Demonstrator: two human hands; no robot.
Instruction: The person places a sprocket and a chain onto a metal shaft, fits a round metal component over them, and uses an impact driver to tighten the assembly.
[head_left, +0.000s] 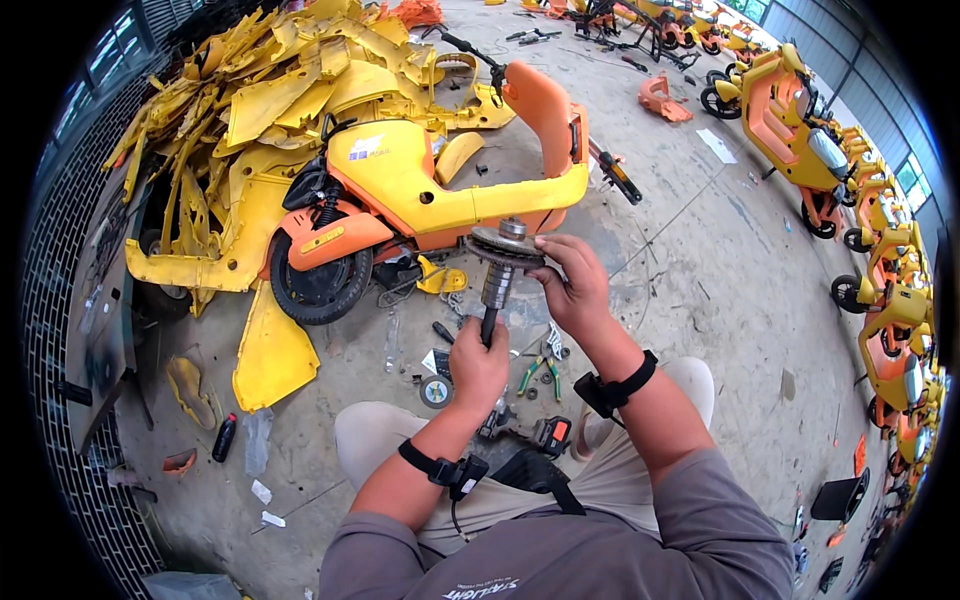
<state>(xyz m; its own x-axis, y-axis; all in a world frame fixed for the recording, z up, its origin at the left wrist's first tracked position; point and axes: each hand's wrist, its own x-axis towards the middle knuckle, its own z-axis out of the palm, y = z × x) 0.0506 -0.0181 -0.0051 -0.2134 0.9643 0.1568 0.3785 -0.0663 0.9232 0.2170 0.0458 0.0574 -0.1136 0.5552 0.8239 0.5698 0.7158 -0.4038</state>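
Note:
In front of me, I hold up a disc tool (pixel 497 287) with a ribbed silver barrel, a black handle and a dark round disc topped by a silver cap. My left hand (pixel 479 368) is closed around the black handle. At the disc's right edge, my right hand (pixel 575 283) pinches the rim between thumb and fingers. Just beyond stands a yellow and orange scooter (pixel 440 185), its black wheel toward the left. On the floor below my hands lie green-handled pliers (pixel 541 375), a round flat disc (pixel 436 391) and a cordless power tool (pixel 540 432).
A tall heap of yellow body panels (pixel 290 90) rises at the far left. Rows of scooters (pixel 800 130) line the right side. An orange panel (pixel 664 98) lies on the concrete at the back. A dark bottle (pixel 225 437) and a yellow shoe-shaped piece (pixel 190 392) are at the left.

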